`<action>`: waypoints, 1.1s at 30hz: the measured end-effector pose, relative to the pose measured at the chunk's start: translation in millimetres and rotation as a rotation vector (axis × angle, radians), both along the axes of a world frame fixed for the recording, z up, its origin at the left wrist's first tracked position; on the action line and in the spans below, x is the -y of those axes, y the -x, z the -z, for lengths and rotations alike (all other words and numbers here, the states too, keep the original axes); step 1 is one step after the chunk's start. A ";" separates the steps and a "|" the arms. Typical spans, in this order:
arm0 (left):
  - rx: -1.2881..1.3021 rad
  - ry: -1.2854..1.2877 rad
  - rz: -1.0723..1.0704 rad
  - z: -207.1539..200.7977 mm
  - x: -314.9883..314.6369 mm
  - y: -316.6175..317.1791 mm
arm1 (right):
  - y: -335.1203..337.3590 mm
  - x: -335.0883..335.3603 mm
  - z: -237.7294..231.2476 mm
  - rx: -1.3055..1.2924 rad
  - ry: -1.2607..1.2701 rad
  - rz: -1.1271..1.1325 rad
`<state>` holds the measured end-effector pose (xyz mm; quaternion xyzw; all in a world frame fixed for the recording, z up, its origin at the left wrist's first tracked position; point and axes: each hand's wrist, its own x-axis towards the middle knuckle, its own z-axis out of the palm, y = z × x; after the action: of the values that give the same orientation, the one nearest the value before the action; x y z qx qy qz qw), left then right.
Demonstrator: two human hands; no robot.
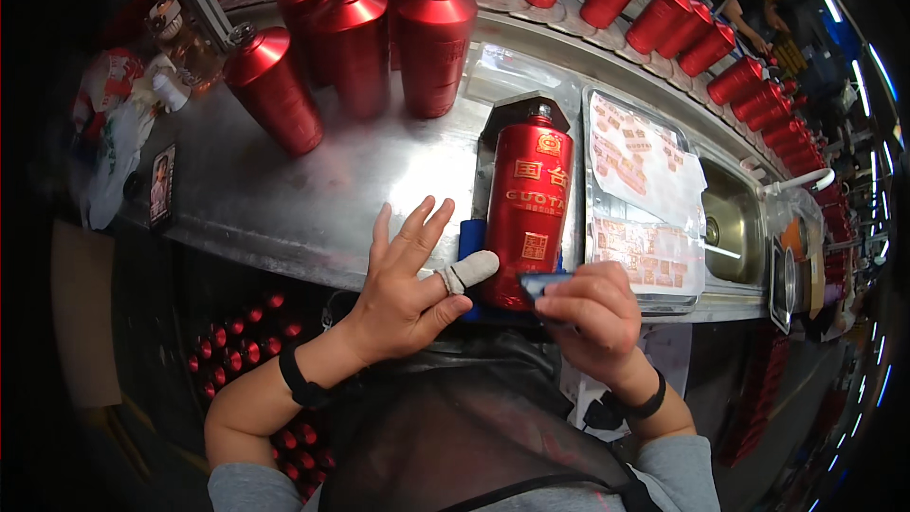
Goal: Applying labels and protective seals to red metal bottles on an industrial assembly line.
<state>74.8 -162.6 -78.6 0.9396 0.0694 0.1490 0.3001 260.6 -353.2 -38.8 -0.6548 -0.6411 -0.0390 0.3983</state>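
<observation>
A glossy red bottle [507, 218] with gold lettering lies on its back in front of me, its neck pointing away, in a dark holder [486, 128] with blue parts at its near end. My left hand [408, 280] is spread beside it, palm down. A white cloth cot covers one finger, whose tip is at the bottle's left side. My right hand [595, 308] pinches a small dark, flat scraper-like piece [543, 283] against or just over the bottle's lower right part; whether it touches I cannot tell.
Several red bottles [436, 47] stand at the back left, and more line a conveyor [569, 24] curving along the far side. A tray of printed sheets [645, 209] lies right of the holder, before a sink [735, 228] with a white tap [806, 178]. A phone [162, 185] stands at left.
</observation>
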 end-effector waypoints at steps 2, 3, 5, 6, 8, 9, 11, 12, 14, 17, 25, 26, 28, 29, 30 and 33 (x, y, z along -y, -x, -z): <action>0.011 0.027 -0.022 -3.9 -3.2 -1.2 | -2.4 1.1 -7.5 -0.136 0.058 -0.089; 0.025 0.032 -0.002 -6.8 -4.0 -5.3 | -2.0 1.0 -7.7 -0.134 0.062 -0.087; 0.043 0.038 0.019 -9.1 -1.0 -11.6 | 0.0 0.8 -7.6 -0.506 0.132 0.125; 0.037 0.034 0.059 -10.1 0.5 -15.2 | -0.2 0.3 -0.5 -0.561 0.073 0.146; 0.042 0.024 0.090 -9.4 2.2 -21.4 | 1.5 4.3 11.7 -0.716 0.093 0.282; 0.046 0.021 0.085 -11.0 2.3 -24.1 | 1.6 4.1 14.6 -0.878 0.117 0.415; 0.063 -0.067 0.101 -15.5 1.7 -31.3 | -7.7 8.5 16.2 -0.894 0.109 0.495; 0.066 -0.071 0.093 -17.3 1.7 -34.2 | -8.7 11.2 15.7 -0.905 0.089 0.504; 0.074 -0.160 0.126 -18.8 1.3 -40.1 | -6.6 13.3 14.5 -0.912 0.071 0.503; 0.119 -0.192 0.053 -15.9 -3.5 -52.1 | 0.0 11.7 10.8 -0.928 0.051 0.452; 0.065 -0.081 0.013 -10.4 -8.5 -24.6 | 2.7 -19.2 -4.2 -0.456 -0.028 0.268; 0.037 -0.061 -0.012 -7.0 -10.3 -17.8 | 0.1 -19.8 -3.8 -0.283 -0.035 0.176; -0.001 -0.053 -0.076 -3.9 -15.0 -6.6 | -1.5 -18.9 -3.6 -0.051 -0.043 0.031; 0.002 -0.058 -0.080 -5.4 -16.5 -6.7 | -0.9 -15.1 -5.1 -0.027 -0.022 -0.038; 0.014 -0.024 -0.107 -6.5 -16.5 -5.7 | 6.7 -9.9 -6.9 -0.167 0.021 -0.038; 0.075 0.076 -0.128 -6.2 -21.2 -14.3 | 8.9 -9.5 -7.6 -0.444 0.107 0.147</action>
<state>89.0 -141.4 -72.3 0.9150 0.1238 0.2001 0.3278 251.7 -343.7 -31.2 -0.7125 -0.4895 0.1111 0.4903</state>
